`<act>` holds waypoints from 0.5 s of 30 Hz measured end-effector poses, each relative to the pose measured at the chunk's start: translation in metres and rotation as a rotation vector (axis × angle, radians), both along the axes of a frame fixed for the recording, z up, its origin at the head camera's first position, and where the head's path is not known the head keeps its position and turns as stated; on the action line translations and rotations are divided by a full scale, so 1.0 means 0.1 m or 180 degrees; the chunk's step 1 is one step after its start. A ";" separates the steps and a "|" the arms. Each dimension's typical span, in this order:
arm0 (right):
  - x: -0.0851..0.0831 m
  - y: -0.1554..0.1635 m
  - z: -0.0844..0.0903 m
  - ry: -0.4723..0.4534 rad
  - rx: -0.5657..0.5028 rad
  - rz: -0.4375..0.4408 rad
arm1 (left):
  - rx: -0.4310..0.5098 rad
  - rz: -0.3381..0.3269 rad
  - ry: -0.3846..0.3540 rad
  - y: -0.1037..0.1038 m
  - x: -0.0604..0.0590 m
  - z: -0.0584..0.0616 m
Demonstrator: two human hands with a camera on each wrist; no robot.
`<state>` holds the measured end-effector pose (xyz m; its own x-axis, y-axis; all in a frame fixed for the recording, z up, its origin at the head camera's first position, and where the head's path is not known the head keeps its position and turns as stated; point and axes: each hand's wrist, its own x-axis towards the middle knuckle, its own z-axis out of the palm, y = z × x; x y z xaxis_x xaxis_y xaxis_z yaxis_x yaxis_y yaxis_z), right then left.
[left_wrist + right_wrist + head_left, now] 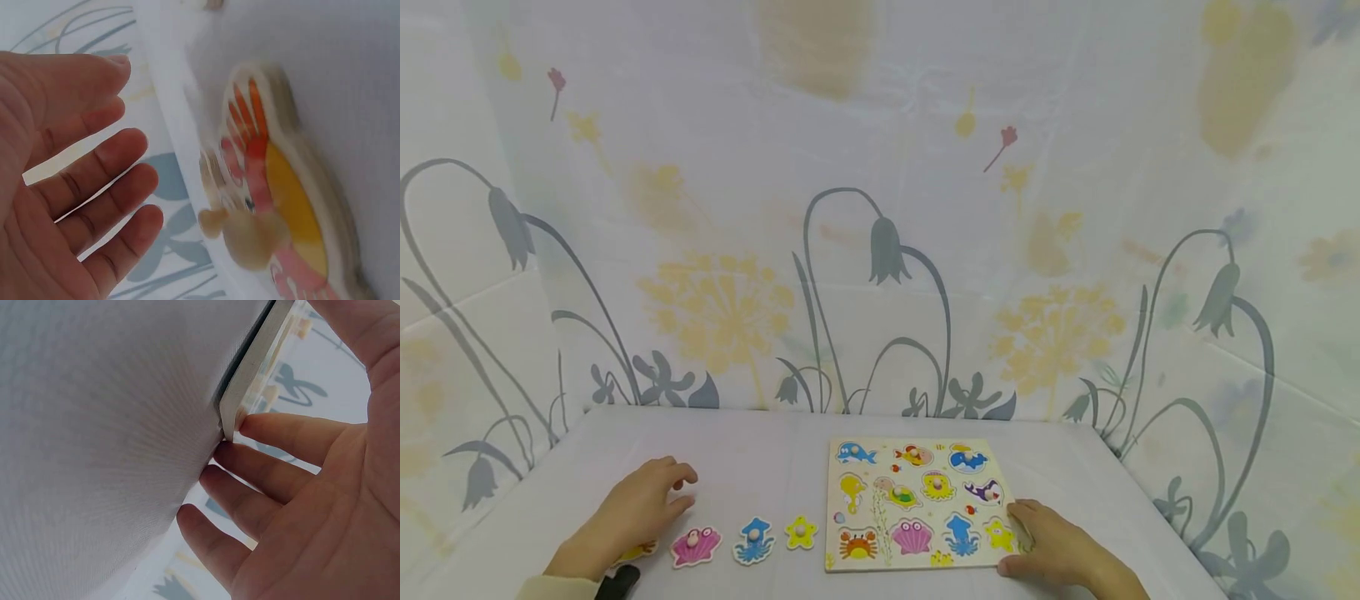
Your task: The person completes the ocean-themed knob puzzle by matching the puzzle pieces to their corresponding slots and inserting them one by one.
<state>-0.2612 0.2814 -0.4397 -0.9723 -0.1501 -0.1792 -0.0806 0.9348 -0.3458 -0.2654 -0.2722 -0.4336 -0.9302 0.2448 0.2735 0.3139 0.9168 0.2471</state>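
Observation:
A wooden puzzle board [880,564] with sea animal pictures lies on the white table. My right hand [1060,546] is at its right edge; in the right wrist view one fingertip touches the board's corner [231,412], and the other fingers [240,503] rest loosely spread by the tabletop. My left hand [632,508] hovers at the left with nothing in it, its fingers [106,181] loosely bent. Below its wrist lies a yellow and orange piece [643,550], whose wooden knob [253,240] shows in the left wrist view. The pink shell piece [696,547] is just right of this hand.
Between the shell piece and the board lie a blue squid piece [753,542] and a yellow starfish piece [801,532], each with a knob. A flower-printed curtain [880,333] stands behind the table and along both sides.

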 end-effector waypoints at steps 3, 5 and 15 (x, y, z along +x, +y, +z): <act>0.00 0.01 -0.01 -0.0023 -0.0015 -0.0017 | -0.0035 0.0041 0.0038 -0.06 0.01 0.01; 0.00 0.01 -0.02 -0.0041 -0.0021 -0.0041 | -0.0056 0.0078 0.0001 -0.09 0.01 0.01; 0.00 0.02 -0.02 0.0031 0.0006 0.0019 | 0.0045 0.0427 -0.0368 -0.22 0.02 0.02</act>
